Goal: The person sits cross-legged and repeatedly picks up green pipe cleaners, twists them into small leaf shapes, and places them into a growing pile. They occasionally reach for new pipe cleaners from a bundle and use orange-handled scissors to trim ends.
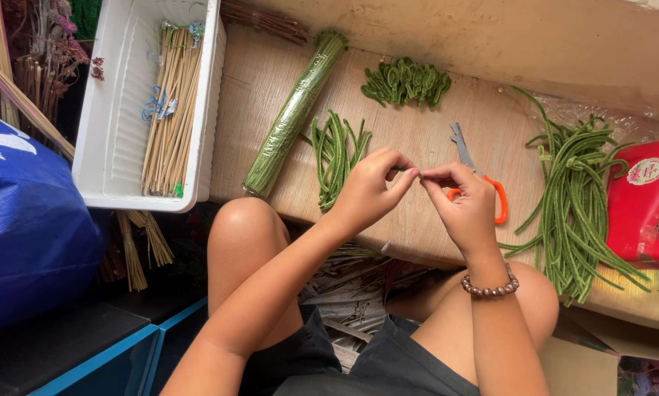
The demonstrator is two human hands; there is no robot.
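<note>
Left of your pale wooden board (pixel 425 139), the tray (pixel 113 117) is white and its sticks (pixel 172 110) tan. On the board lie green stems (pixel 575 198), a green wrapped bundle (pixel 293 114) and orange-handled scissors (pixel 483 183). At the board's right end sits a red box (pixel 641 205); your bracelet (pixel 491 287) is brown.

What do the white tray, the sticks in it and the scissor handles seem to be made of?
Tray: likely moulded plastic, smooth white with ribbed walls. Sticks: pale, matt and straight, probably bamboo or dried stems. Scissor handles: glossy orange, apparently plastic; blades look like grey metal.
</note>
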